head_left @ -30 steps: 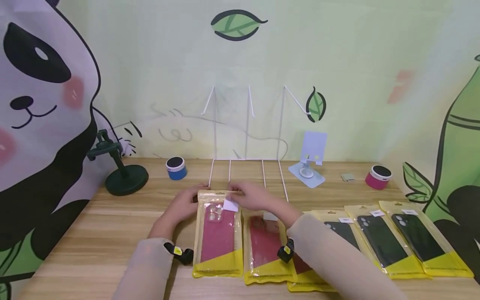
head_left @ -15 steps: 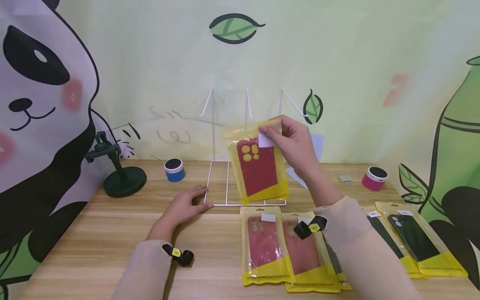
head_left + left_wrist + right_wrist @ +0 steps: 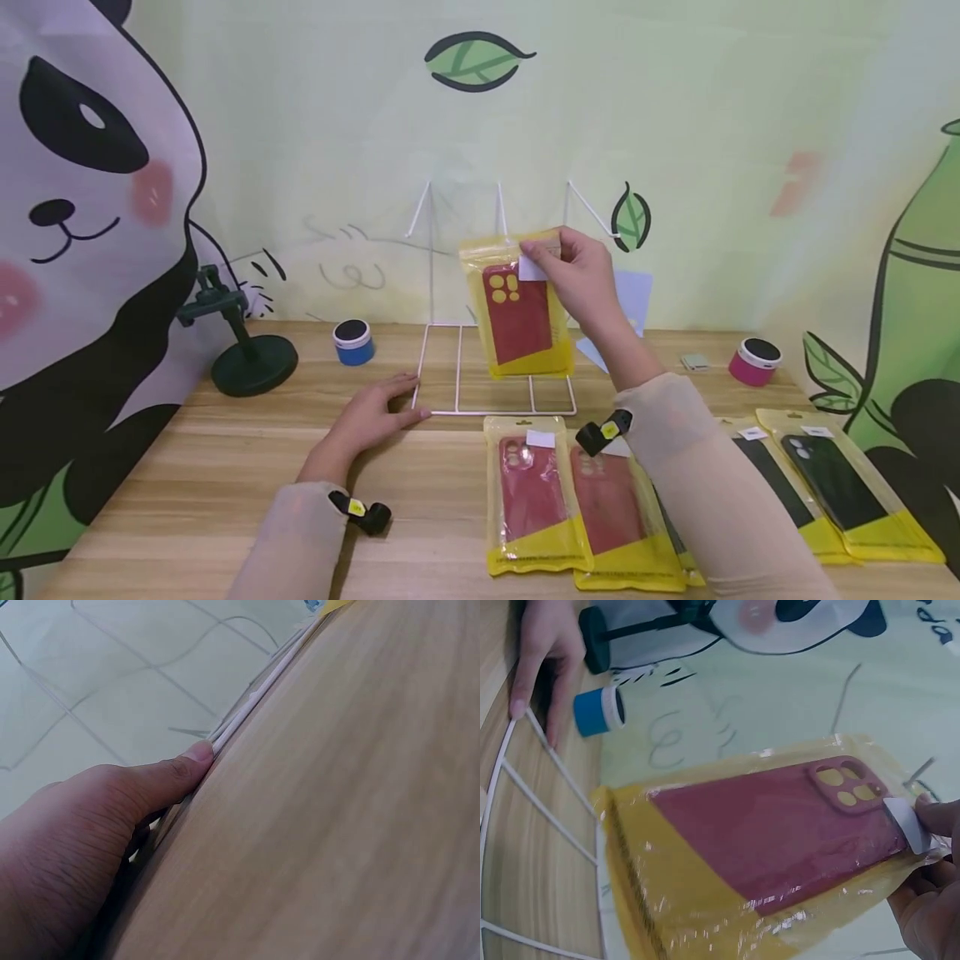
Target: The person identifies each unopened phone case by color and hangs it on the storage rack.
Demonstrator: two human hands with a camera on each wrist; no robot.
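My right hand (image 3: 588,279) pinches the top right corner of a clear yellow bag holding a red phone case (image 3: 520,321), at the white label. The bag hangs in front of a white wire rack (image 3: 480,412), above its base. In the right wrist view the bagged red phone case (image 3: 765,832) shows its camera cutouts. My left hand (image 3: 367,414) lies on the table at the rack's front left corner, thumb and fingers stretched out and touching the wire. The left wrist view shows the left thumb (image 3: 176,772) against the front bar. Part of the rack is hidden behind the bag.
Bagged red phone cases (image 3: 532,500) lie before the rack, bagged black cases (image 3: 832,483) to the right. Behind stand a dark green stand (image 3: 253,365), a blue speaker (image 3: 352,342), a pale blue phone stand (image 3: 633,296), a small pale item (image 3: 695,362) and a pink speaker (image 3: 755,361).
My right hand has lifted the leftmost bagged red phone case off the table, up toward the rack's hooks, then raised it slightly. My left hand has let go of the bag and moved to the rack's corner.
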